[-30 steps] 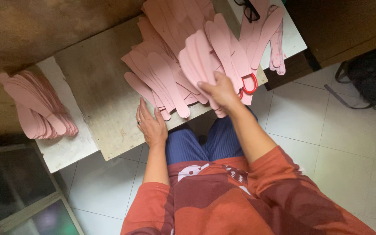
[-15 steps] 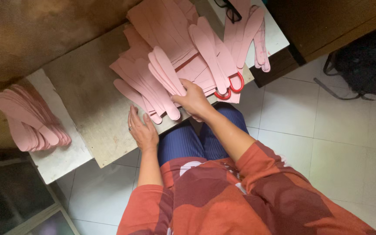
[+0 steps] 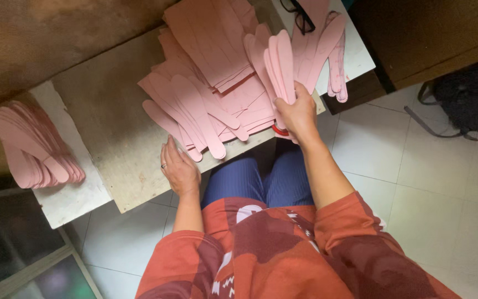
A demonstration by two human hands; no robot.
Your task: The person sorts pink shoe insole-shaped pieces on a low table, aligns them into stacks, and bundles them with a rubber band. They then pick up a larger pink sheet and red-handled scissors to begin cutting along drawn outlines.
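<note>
My right hand (image 3: 296, 114) grips a small bundle of pink elongated cut-out pieces (image 3: 279, 62) and holds it lifted over the table's near edge. Under that hand a bit of red scissor handle (image 3: 279, 132) shows. My left hand (image 3: 179, 169) rests flat on the wooden board (image 3: 106, 127) at the near edge, fingers together, holding nothing; a ring is on one finger. Just beyond it lies a fan of loose pink cut-outs (image 3: 186, 113), with a pile of larger pink sheets (image 3: 208, 41) behind.
A separate stack of pink cut-outs (image 3: 31, 147) lies at the left on a white surface. More pink pieces (image 3: 333, 52) and black-framed glasses (image 3: 300, 14) lie at the far right. A dark bag (image 3: 466, 102) sits on the tiled floor to the right.
My right hand has closed on a bundle of pink pieces and lifted it up from the pile. My left hand stays resting at the board's near edge.
</note>
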